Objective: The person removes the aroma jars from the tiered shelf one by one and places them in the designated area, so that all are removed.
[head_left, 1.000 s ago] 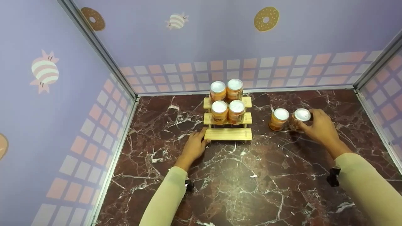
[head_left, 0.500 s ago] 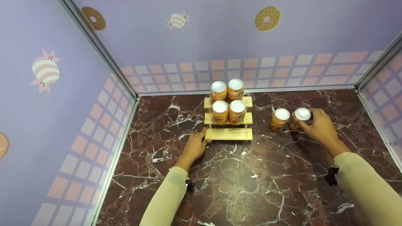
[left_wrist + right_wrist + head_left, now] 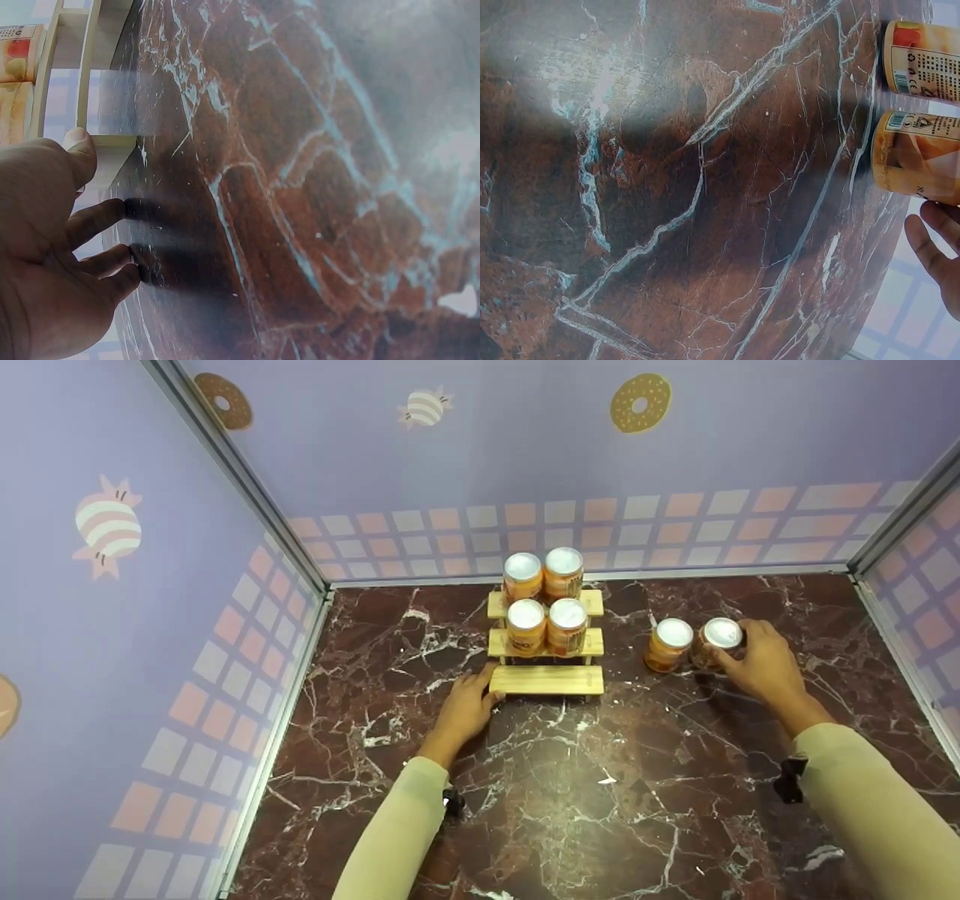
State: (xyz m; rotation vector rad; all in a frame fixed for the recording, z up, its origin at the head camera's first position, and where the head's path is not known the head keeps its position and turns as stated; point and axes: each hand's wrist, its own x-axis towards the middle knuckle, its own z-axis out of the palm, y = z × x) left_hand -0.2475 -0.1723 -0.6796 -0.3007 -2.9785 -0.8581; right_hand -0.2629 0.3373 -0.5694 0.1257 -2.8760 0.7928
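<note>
In the head view my right hand (image 3: 768, 666) holds an orange-labelled can (image 3: 722, 634) between thumb and fingers. It stands upright on the table beside a matching can (image 3: 669, 645). The right wrist view shows the held can (image 3: 919, 156) with fingertips against its side. My left hand (image 3: 463, 709) grips the left end of the lowest step of a three-step wooden rack (image 3: 547, 680). The left wrist view has its thumb on the wood, while other fingers reach toward the tabletop. Two cans (image 3: 546, 628) stand on the middle step and two (image 3: 543, 576) on the top one.
Under everything lies a dark red marbled tabletop (image 3: 570, 802) with white veins. Patterned lilac panels (image 3: 525, 450) rise behind it and on both sides. A small white scrap (image 3: 606, 781) lies in front of the rack.
</note>
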